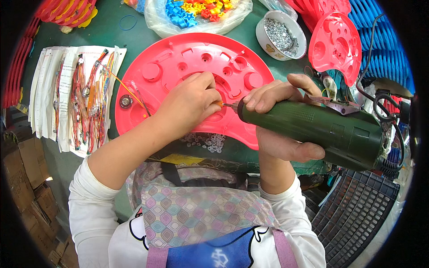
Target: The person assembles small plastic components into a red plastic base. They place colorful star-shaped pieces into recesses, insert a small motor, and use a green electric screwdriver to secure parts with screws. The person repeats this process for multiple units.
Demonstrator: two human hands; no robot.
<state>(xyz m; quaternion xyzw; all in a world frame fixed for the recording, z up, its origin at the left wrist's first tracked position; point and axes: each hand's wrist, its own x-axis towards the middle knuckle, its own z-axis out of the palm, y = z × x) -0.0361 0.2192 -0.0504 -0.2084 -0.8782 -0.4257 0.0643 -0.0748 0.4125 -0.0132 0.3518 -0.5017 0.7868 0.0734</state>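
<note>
Lying on the green table [107,38], one big red shell [156,91] is under the left hand [194,100] and reaches to the right hand [281,145] at its right edge. The left hand is narrow, with its fingertips pinched on one small orange bit [219,103] over the shell. The right hand wraps around one fat green power tool [317,127] — its thin metal tip [231,105] points at the pinched fingers. I cannot tell if the tip touches the bit.

One round metal piece [126,102] sits near the shell's left end. Past the shell are one white bowl [269,48] of screws and one clear bag [156,20] of little stars — blue, yellow and red. Many tiny clear bits [210,142] lie just below the shell.
</note>
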